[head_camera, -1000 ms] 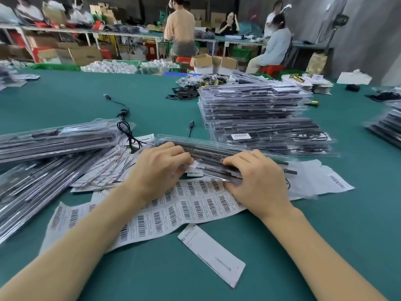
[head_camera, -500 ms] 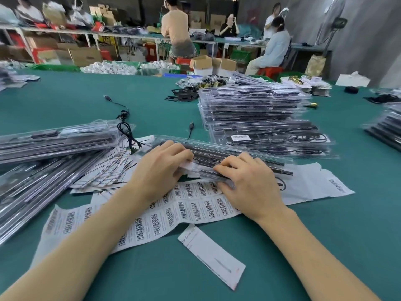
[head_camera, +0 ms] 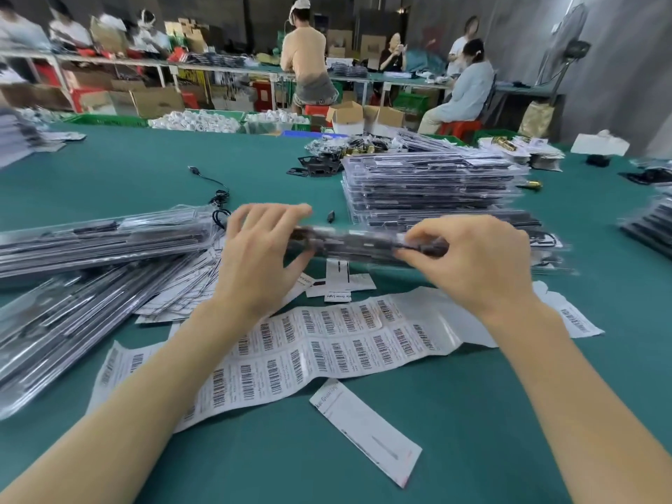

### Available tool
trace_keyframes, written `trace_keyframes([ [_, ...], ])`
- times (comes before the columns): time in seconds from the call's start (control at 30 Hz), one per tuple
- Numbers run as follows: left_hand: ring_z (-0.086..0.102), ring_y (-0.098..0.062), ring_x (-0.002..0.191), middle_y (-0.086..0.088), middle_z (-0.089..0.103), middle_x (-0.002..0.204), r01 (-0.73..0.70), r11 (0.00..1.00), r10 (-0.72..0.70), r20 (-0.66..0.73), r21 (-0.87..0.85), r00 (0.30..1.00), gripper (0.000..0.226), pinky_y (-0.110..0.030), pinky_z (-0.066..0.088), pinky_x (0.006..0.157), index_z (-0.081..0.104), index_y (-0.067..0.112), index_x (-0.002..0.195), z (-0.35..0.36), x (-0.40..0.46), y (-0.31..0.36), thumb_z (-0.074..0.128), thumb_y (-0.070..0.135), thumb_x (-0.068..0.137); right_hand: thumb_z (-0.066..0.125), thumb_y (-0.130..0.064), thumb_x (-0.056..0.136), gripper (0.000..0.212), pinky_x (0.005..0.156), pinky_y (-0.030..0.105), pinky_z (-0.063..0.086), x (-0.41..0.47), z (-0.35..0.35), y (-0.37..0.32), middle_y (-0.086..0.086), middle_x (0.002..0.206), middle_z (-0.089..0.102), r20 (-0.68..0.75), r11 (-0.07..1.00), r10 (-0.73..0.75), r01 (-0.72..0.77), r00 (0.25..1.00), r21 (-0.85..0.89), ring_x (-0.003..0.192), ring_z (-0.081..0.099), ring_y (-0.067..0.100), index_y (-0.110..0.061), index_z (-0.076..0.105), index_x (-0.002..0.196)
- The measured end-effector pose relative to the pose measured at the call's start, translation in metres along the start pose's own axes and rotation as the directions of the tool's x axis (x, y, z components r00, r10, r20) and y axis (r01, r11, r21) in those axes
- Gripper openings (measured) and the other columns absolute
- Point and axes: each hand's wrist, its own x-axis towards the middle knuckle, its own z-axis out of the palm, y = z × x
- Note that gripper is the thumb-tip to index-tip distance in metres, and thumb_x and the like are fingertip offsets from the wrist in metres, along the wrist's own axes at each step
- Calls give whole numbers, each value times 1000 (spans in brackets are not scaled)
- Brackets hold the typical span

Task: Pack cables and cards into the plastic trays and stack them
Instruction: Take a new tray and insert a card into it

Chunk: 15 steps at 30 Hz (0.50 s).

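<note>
Holding the clear plastic tray (head_camera: 358, 245) mid-air: right hand (head_camera: 476, 263) pinches its end, left hand (head_camera: 260, 256) has a loose grip, so it might tip and spill cables near the tray stack (head_camera: 432, 187).

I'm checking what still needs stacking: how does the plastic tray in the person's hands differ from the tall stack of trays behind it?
The held tray is single, lifted off the table; the stack of trays is many layers resting on the green table. The held tray is gripped by the left hand and right hand; the stack is untouched. The held tray is blurred; the stack looks sharper. Both are clear plastic with dark contents.
</note>
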Motion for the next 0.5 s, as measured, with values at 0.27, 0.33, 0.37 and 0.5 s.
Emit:
trace_keyframes([
  [0.27, 39, -23, 131, -6, 44, 139, 305, 933, -315, -19, -191, 949, 62, -40, 32, 111, 41, 15, 136, 0, 1, -1, 72, 34, 86, 67, -73, 77, 40, 72, 31, 52, 57, 0, 14, -17, 83, 68, 229, 972, 232, -234, 945, -18, 86, 65, 15, -40, 73, 100],
  [0.33, 41, -19, 123, -2, 47, 132, 380, 897, -381, 38, -226, 924, 55, -31, 33, 102, 43, 15, 132, 2, 0, -1, 70, 34, 88, 67, -71, 79, 33, 72, 32, 50, 64, 6, 19, -15, 82, 67, 276, 936, 336, -352, 900, 8, 84, 62, 15, -39, 68, 90],
  [0.37, 43, -18, 119, 0, 49, 127, 423, 871, -415, 87, -250, 905, 50, -28, 33, 97, 44, 15, 129, 3, 1, -1, 69, 34, 89, 68, -69, 80, 32, 71, 31, 48, 65, 9, 22, -15, 81, 66, 281, 907, 390, -418, 877, 44, 81, 61, 15, -37, 65, 86],
  [0.5, 60, -7, 97, 13, 62, 104, 608, 714, -477, 396, -347, 785, 29, -24, 43, 79, 55, 21, 111, 5, 6, 1, 63, 44, 95, 78, -50, 81, 28, 72, 29, 51, 57, 13, 31, -10, 84, 68, 341, 577, 593, -680, 729, 452, 86, 65, 13, -25, 71, 90],
])
